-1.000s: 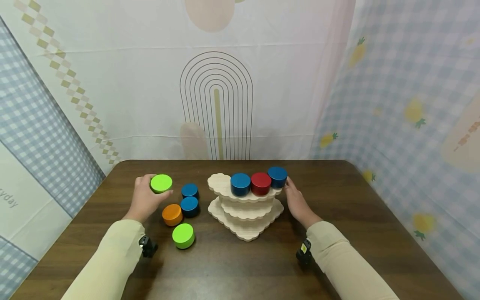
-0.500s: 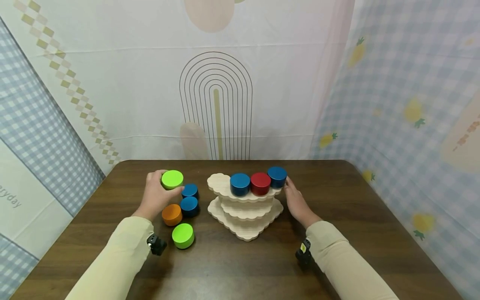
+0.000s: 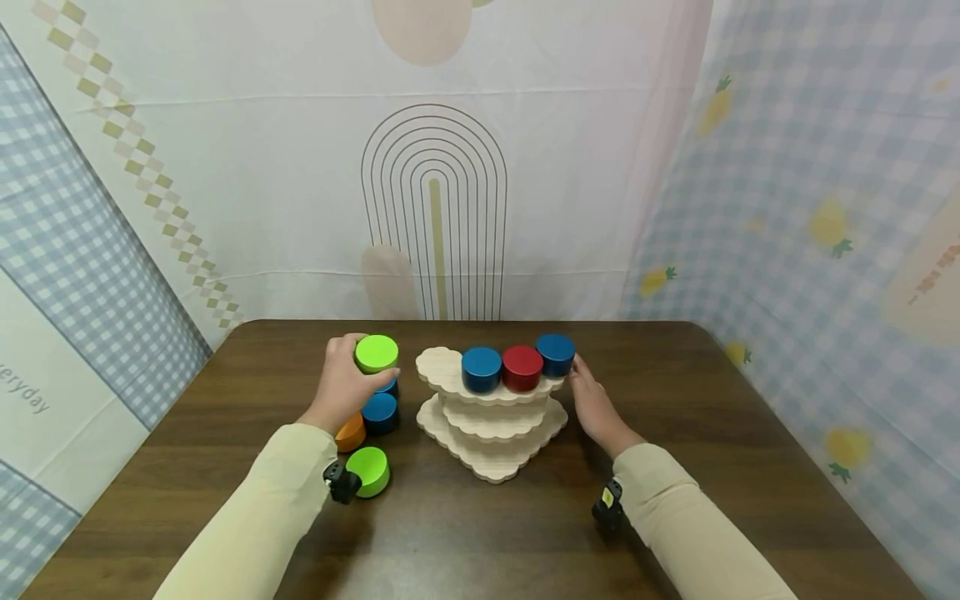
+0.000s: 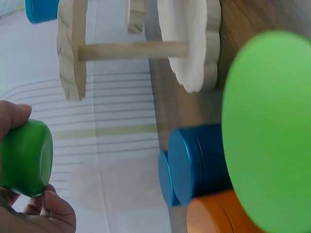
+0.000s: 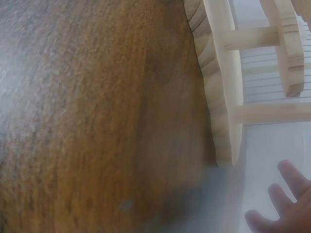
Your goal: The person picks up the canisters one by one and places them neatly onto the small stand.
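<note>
My left hand (image 3: 339, 387) grips a round green tin (image 3: 377, 353) between thumb and fingers, raised over the left side of the table. In the left wrist view the same green tin (image 4: 26, 158) shows its side and base. A tiered wooden stand (image 3: 438, 365) with scalloped shelves stands at centre. On its top shelf sit a blue tin (image 3: 481, 370), a red tin (image 3: 522, 368) and a second blue tin (image 3: 556, 355). My right hand (image 3: 596, 407) is at the top shelf's right end, beside that second blue tin. The right wrist view shows its fingers (image 5: 286, 179) extended and spread.
Left of the stand, on the brown table (image 3: 465, 542), stand two more blue tins (image 3: 380, 413), an orange tin (image 3: 350, 435) partly behind my left wrist, and another green tin (image 3: 372, 471). A printed cloth (image 3: 555, 208) hangs behind the table.
My left hand has carried the green tin rightward, towards the stand, and now partly covers the orange tin and the farther blue tin. The right hand and the stand have stayed in place.
</note>
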`<act>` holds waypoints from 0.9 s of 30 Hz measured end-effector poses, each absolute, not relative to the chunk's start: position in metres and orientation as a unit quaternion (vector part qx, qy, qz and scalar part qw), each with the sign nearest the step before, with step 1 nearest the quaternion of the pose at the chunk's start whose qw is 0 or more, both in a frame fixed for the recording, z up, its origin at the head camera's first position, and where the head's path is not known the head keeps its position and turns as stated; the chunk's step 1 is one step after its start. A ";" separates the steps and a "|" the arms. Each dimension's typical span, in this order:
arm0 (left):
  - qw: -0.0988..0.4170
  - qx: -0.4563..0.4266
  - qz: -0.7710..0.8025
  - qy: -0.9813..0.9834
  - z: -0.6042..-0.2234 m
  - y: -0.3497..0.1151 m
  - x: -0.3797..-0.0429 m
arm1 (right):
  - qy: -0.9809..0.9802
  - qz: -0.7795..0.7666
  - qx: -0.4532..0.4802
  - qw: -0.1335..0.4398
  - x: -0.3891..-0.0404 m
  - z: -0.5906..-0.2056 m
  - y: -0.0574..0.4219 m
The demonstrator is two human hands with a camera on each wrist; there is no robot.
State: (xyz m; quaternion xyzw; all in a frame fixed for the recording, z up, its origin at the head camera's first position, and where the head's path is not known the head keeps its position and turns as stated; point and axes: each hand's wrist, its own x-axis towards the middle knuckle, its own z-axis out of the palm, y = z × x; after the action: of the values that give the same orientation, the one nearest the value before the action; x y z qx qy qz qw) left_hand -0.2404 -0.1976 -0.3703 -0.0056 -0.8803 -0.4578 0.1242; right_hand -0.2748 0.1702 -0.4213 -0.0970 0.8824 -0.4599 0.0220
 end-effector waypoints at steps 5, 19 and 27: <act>0.123 -0.009 -0.468 -0.875 -0.370 -0.185 -0.244 | 0.881 -0.461 -0.101 0.019 -0.274 -0.421 0.170; 0.127 -0.016 -0.495 -0.860 -0.365 -0.159 -0.246 | 0.877 -0.468 -0.108 0.017 -0.276 -0.423 0.169; 0.121 -0.033 -0.499 -0.857 -0.367 -0.147 -0.249 | 0.876 -0.469 -0.107 0.019 -0.275 -0.423 0.170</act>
State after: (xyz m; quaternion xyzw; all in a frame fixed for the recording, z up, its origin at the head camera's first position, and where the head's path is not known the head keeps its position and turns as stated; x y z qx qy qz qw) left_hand -0.2489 -0.1470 -0.3673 -0.0331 -0.8575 -0.4989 0.1213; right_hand -0.2751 0.1698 -0.4234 -0.1071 0.8763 -0.4693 0.0190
